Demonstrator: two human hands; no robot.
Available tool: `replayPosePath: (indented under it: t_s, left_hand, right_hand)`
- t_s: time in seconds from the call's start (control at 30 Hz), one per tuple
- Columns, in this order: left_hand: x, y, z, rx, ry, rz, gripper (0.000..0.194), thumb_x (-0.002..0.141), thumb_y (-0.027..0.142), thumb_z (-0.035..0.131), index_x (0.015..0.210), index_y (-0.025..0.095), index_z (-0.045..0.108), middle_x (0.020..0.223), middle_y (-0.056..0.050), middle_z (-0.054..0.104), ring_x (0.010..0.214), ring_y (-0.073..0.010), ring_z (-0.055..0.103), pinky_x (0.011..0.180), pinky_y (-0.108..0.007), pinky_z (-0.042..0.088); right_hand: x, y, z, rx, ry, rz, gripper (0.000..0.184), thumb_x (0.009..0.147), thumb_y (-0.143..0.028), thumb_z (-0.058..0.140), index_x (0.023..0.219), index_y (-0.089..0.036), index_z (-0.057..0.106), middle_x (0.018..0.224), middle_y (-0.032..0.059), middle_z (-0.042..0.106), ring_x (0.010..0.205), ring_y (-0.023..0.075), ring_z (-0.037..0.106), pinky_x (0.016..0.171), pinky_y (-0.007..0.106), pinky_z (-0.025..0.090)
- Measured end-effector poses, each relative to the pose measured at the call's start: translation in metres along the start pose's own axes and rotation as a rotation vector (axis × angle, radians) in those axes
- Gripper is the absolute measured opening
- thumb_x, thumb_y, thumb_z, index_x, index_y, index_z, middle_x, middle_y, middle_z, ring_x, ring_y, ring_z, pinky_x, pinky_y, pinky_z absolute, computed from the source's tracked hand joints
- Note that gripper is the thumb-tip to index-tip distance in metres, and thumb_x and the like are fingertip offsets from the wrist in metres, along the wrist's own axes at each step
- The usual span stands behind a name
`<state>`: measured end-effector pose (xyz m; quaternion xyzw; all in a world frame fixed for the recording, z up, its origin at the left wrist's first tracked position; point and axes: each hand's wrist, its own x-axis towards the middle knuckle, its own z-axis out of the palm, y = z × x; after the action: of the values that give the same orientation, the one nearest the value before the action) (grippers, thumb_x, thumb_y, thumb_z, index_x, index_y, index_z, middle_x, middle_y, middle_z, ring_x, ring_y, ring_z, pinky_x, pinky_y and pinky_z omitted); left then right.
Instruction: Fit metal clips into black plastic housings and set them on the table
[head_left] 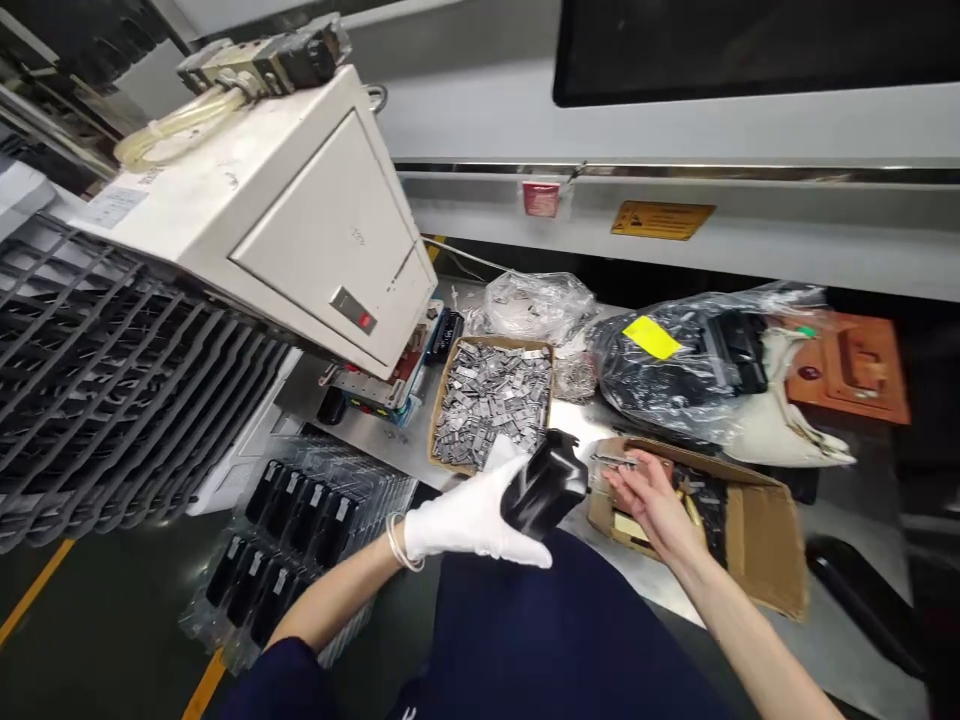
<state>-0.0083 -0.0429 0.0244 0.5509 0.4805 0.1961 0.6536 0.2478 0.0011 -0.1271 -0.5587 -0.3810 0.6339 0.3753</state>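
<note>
My left hand (476, 515), in a white glove, is wrapped round a black plastic housing (546, 485), held tilted above the bench. My bare right hand (651, 497) pinches a small thin silvery metal piece (613, 460), just right of the housing and apart from it. Behind the left hand, a shallow cardboard box (435, 425) holds a heap of small grey metal parts (491, 400). Below the right hand is an open cardboard box (765, 540) with dark parts and a yellow-handled tool (691, 512) in it.
A white machine cabinet (322, 250) stands at left behind the bench. Stacked clear trays (300, 510) with several black parts are at lower left. A clear bag (667, 370) of black parts and an orange-brown box (855, 370) sit at right, with a black elongated object (862, 600) nearer.
</note>
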Motion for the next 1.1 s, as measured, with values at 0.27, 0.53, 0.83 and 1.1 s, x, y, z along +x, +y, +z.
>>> replayPosePath:
  t_s: [0.27,0.53,0.83,1.1]
  left_hand:
    - [-0.003,0.035,0.049,0.573,-0.046,0.050,0.064,0.067,0.032,0.091,0.124,0.021,0.062,0.115,-0.006,0.067,0.106,-0.0310,0.067,0.092,-0.044,0.054]
    - [0.004,0.049,0.077,0.843,-0.106,0.064,0.069,0.071,0.033,0.087,0.131,0.019,0.057,0.128,-0.011,0.066,0.118,-0.0341,0.065,0.101,-0.047,0.054]
    - [0.010,0.064,0.085,1.060,-0.117,0.104,0.062,0.077,0.039,0.081,0.130,0.019,0.056,0.127,-0.013,0.067,0.115,-0.0362,0.066,0.099,-0.047,0.055]
    - [0.020,0.063,0.095,1.341,-0.116,0.158,0.044,0.085,0.026,0.066,0.123,0.008,0.059,0.128,-0.024,0.065,0.115,-0.0430,0.065,0.099,-0.056,0.054]
  right_hand:
    - [-0.100,-0.035,-0.070,0.216,0.040,-0.110,0.041,0.091,-0.045,0.083,0.126,-0.028,0.069,0.115,0.0081,0.075,0.112,0.0292,0.074,0.096,0.040,0.068]
    - [-0.151,-0.073,-0.081,0.453,-0.137,-0.328,0.018,0.109,-0.042,0.063,0.109,-0.032,0.077,0.112,-0.0007,0.077,0.099,0.0104,0.076,0.089,0.013,0.062]
    - [-0.148,-0.084,-0.113,-0.513,-0.117,-1.046,0.018,0.116,-0.027,0.050,0.107,-0.023,0.066,0.106,0.0072,0.072,0.098,0.0120,0.074,0.091,0.016,0.059]
    - [-0.144,-0.088,-0.087,-0.888,-0.182,-1.299,0.020,0.112,-0.017,0.050,0.115,-0.019,0.069,0.113,0.0107,0.077,0.097,0.0253,0.076,0.081,0.037,0.067]
